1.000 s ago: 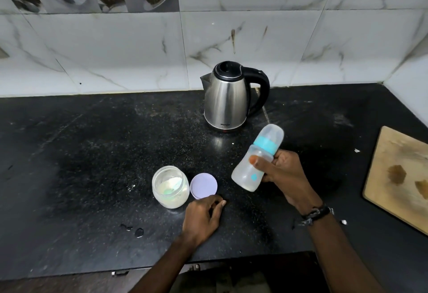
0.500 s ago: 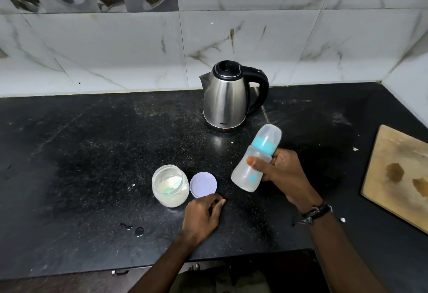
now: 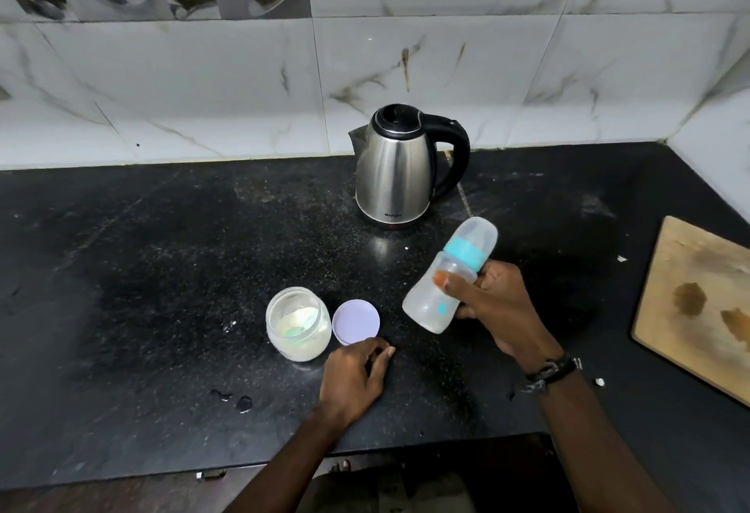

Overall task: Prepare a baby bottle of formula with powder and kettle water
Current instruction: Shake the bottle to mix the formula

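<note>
Your right hand (image 3: 493, 305) grips one bottle (image 3: 448, 281), tilted above the counter (image 3: 142, 269). Left hand (image 3: 355, 374) rests loosely curled, holding nothing, by one lid (image 3: 356, 321) and one open powder jar (image 3: 298, 323). One kettle (image 3: 395, 179) behind.

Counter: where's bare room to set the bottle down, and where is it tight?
Bare counter spreads wide left of the jar. A smaller patch lies between the kettle and the board. It is tight around the jar, the lid and the left hand. The right hand holds the bottle tilted.
</note>
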Tool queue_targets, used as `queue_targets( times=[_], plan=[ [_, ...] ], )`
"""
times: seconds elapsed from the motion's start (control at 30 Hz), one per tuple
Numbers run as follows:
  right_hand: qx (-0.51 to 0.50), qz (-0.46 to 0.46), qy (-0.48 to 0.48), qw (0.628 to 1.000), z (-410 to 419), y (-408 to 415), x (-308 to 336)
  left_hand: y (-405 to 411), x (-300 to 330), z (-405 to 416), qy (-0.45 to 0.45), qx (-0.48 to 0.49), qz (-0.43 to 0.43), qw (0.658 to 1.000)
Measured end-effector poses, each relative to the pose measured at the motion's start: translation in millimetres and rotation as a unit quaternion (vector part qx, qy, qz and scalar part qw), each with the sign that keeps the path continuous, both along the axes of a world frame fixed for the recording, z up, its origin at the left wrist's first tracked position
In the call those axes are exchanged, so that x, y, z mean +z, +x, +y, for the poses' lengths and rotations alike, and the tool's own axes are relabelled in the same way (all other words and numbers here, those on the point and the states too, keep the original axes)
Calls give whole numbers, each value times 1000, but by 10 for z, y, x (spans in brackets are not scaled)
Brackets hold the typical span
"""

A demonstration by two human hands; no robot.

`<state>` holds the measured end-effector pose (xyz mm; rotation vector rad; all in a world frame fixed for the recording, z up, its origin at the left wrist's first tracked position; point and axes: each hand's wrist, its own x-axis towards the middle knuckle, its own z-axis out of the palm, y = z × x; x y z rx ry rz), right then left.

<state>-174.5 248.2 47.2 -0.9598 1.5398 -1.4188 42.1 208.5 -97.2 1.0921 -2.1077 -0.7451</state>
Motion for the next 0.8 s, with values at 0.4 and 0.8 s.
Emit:
queue_targets(
  times=[0.4, 0.8],
  plan=[
    [24, 92, -5, 995, -24, -21, 53, -3, -1, 5, 2, -4, -2, 1000],
    [21, 118, -8, 993, -38, -12, 101, -8, 26, 4, 11, -6, -4, 1000]
  ],
)
